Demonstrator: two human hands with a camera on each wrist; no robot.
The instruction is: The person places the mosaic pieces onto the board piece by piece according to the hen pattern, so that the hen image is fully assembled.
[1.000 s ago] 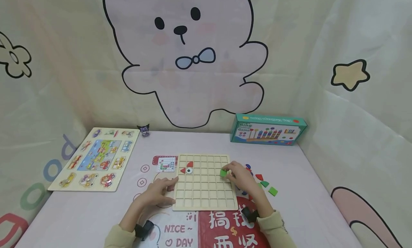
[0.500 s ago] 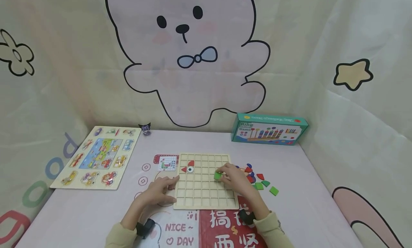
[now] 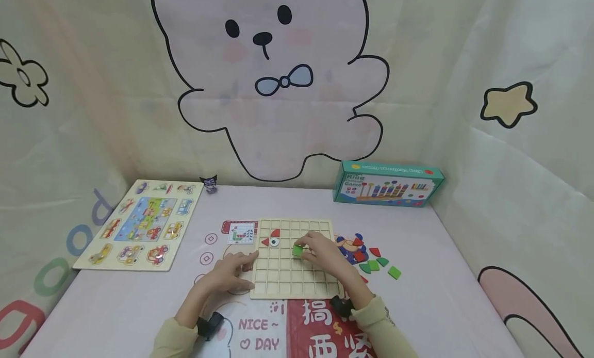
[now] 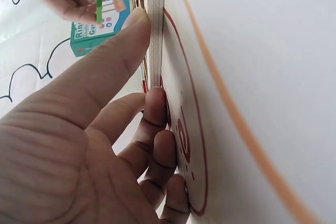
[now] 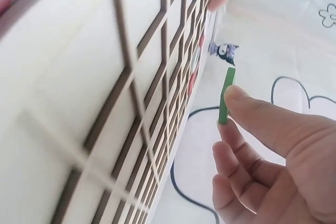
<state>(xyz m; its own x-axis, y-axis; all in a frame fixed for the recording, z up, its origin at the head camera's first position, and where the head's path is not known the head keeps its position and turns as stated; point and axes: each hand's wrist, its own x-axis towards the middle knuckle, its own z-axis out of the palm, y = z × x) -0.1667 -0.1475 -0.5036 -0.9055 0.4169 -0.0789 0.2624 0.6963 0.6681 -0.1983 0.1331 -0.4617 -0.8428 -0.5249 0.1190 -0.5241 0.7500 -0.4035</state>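
A light wooden grid board (image 3: 297, 280) lies in the middle of the table. My left hand (image 3: 226, 273) touches its left edge, thumb and forefinger spread along the side; in the left wrist view the thumb (image 4: 134, 30) rests on that edge. Above the board's middle, my right hand (image 3: 322, 255) pinches a green square tile (image 3: 297, 250) between thumb and fingers. In the right wrist view the tile (image 5: 227, 95) is edge-on and apart from the grid. Set in the upper left cells are an eye tile (image 3: 274, 242), a red triangle (image 3: 265, 242) and a red curved piece (image 3: 276, 233).
A small pattern card (image 3: 241, 233) lies left of the board. To the right are loose green tiles (image 3: 394, 272) and red and blue pieces (image 3: 359, 256). Further off stand a picture puzzle board (image 3: 139, 226), a small figurine (image 3: 210, 183) and a teal game box (image 3: 387, 185).
My right hand has carried the green tile leftward over the board, from its right side to near the middle. The left hand has stayed at the left edge.
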